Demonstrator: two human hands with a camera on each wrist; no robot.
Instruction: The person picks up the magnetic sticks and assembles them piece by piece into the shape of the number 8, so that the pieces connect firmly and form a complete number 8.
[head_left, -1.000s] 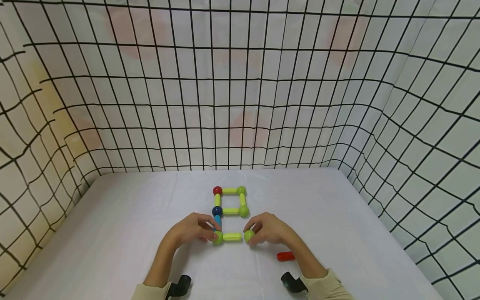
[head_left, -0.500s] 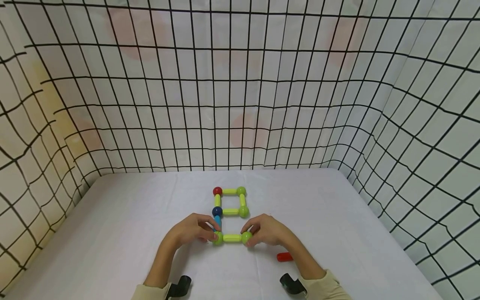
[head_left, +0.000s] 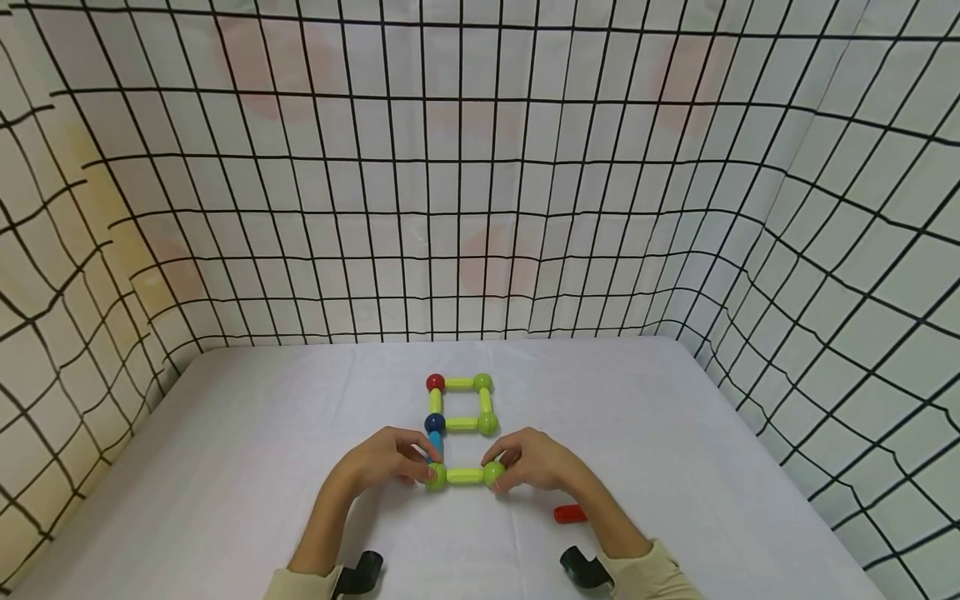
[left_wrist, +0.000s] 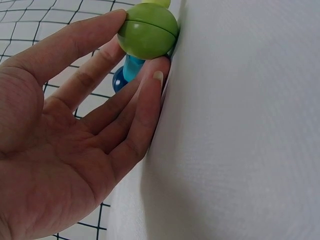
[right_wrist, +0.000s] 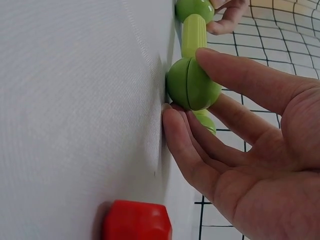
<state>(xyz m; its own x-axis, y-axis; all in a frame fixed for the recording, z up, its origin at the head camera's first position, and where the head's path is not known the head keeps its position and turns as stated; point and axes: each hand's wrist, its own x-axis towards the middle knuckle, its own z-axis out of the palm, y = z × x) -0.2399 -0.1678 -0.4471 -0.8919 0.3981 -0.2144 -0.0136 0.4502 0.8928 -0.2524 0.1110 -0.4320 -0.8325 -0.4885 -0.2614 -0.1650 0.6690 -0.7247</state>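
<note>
In the head view my left hand (head_left: 386,456) pinches a green ball (left_wrist: 148,32) between thumb and fingers. My right hand (head_left: 538,458) pinches another green ball (right_wrist: 190,82) the same way. A yellow-green rod (head_left: 464,476) lies between these balls and touches both. From the left ball a light-blue rod (head_left: 436,442), partly covered by the left fingers, runs up to a dark-blue ball (head_left: 434,423). That ball forms one corner of a square of yellow-green rods, whose other corners are a red ball (head_left: 435,382) and two green balls.
A red rod (head_left: 570,514) lies on the white tablecloth (head_left: 225,467), partly behind the right forearm. Black netting (head_left: 480,208) over white sheeting stands around the back and sides. Dark wrist cameras (head_left: 362,572) sit at both cuffs.
The right hand has moved slightly left, bringing its green ball against the end of the yellow-green rod, closing a small gap. Over the last half second nothing visibly moves.
</note>
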